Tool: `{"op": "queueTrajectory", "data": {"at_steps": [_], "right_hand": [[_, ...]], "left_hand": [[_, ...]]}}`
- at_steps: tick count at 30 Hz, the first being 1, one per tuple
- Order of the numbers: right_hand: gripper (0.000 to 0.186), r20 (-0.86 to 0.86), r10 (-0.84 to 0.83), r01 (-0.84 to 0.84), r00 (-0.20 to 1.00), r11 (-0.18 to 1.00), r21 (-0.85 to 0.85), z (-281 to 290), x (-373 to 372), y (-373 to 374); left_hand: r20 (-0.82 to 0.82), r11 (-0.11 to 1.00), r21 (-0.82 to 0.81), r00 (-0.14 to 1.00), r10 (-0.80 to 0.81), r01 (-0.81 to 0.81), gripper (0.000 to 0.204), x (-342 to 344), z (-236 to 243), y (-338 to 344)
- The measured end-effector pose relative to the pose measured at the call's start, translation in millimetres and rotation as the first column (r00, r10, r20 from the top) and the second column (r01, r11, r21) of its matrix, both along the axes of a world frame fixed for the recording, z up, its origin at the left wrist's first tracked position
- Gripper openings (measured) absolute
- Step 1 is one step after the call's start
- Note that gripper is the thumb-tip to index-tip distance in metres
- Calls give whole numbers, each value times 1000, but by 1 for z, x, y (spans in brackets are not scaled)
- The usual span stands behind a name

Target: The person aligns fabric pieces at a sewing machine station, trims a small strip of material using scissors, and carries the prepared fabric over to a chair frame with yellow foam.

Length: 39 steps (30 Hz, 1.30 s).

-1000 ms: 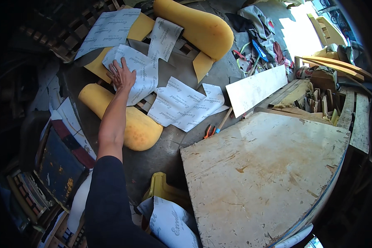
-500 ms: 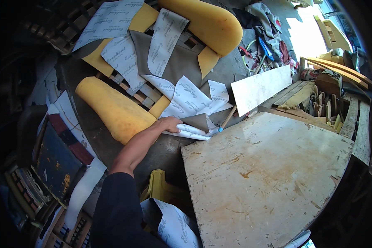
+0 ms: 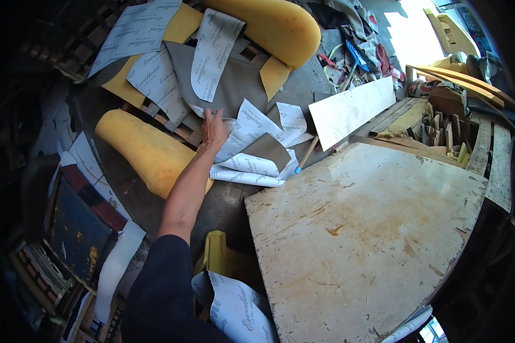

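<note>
My left hand point(image 3: 214, 129) reaches out over a pile of cut pieces of grey upholstery vinyl with white printed backing. Its fingers are closed on the edge of a white-backed vinyl piece point(image 3: 228, 143), though the fingertips are partly hidden. Just right of it lie more vinyl pieces point(image 3: 256, 121), creased and overlapping. A folded piece point(image 3: 249, 177) rests on the floor, nearer to me. Left of my forearm is a long yellow foam cushion part point(image 3: 146, 151). Beyond my hand, a large grey vinyl piece point(image 3: 237, 80) drapes over a slatted frame. My right hand is out of view.
A worn pale board point(image 3: 366, 240) fills the near right. Behind it stand a narrow white panel point(image 3: 353, 111) and a stick with a blue end point(image 3: 306, 154). A yellow plastic stool point(image 3: 220, 254) and a vinyl roll point(image 3: 243, 308) sit close to me. Wood scraps point(image 3: 449, 134) lie far right.
My left hand has let go of the folded vinyl piece and moved farther away and slightly left. It now grips another piece's edge. The folded piece lies looser on the floor.
</note>
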State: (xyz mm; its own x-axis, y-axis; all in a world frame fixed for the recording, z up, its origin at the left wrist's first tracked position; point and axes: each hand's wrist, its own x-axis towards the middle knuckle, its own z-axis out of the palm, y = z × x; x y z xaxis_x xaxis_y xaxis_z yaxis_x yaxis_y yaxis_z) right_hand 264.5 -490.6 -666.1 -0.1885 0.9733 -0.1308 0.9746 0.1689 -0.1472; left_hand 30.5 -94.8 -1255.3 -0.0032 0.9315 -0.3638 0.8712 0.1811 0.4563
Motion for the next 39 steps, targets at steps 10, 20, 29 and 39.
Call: {"op": "queueTrajectory", "data": {"at_steps": [10, 20, 29, 39], "right_hand": [[76, 2, 31, -31, 1000, 996, 78, -8, -3, 25], [70, -35, 51, -45, 998, 986, 160, -14, 2, 31], [68, 39, 164, -169, 986, 959, 227, -15, 16, 28], [65, 206, 279, -340, 938, 853, 395, -58, 43, 9]], "left_hand": [[-103, 817, -200, 841, 531, -540, 48, 42, 1, -75], [443, 715, 332, 770, 459, -616, 27, -163, 136, -22], [385, 464, 267, 534, 753, -845, 51, -296, 154, -185], [548, 315, -13, 257, 796, -949, 61, -263, 166, -228]]}}
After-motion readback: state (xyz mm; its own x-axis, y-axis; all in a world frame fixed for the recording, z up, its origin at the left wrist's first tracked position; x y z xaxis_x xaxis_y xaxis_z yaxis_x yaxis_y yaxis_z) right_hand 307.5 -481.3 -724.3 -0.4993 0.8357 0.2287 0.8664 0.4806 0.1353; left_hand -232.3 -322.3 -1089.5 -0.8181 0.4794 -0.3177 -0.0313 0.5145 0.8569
